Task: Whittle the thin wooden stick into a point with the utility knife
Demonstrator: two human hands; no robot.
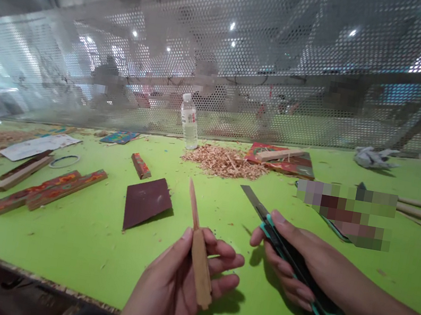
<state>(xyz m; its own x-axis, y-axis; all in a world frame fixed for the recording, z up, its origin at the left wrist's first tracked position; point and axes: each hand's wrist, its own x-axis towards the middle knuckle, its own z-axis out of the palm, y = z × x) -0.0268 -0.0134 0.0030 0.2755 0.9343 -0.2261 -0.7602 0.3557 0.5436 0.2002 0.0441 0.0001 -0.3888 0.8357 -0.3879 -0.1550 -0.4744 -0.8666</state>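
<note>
Near the table's front edge, my left hand [178,276] holds a carved piece of wood [201,266] between thumb and fingers. The piece has a thick squared handle and a thin pointed blade shape aimed away from me. In my right hand [297,263] is a black and teal utility knife [287,253], its metal blade extended toward the far left. The blade and the wood are apart. Left of the wood, a dark brown sheet that looks like sandpaper [148,203] lies on the green table [84,260].
A heap of wood shavings [226,161] and a clear water bottle [189,122] stand before a perforated metal screen [159,79]. Painted wooden blocks [67,190] lie at left. A phone-like object [338,227], partly blurred, and crumpled plastic [374,158] lie at right.
</note>
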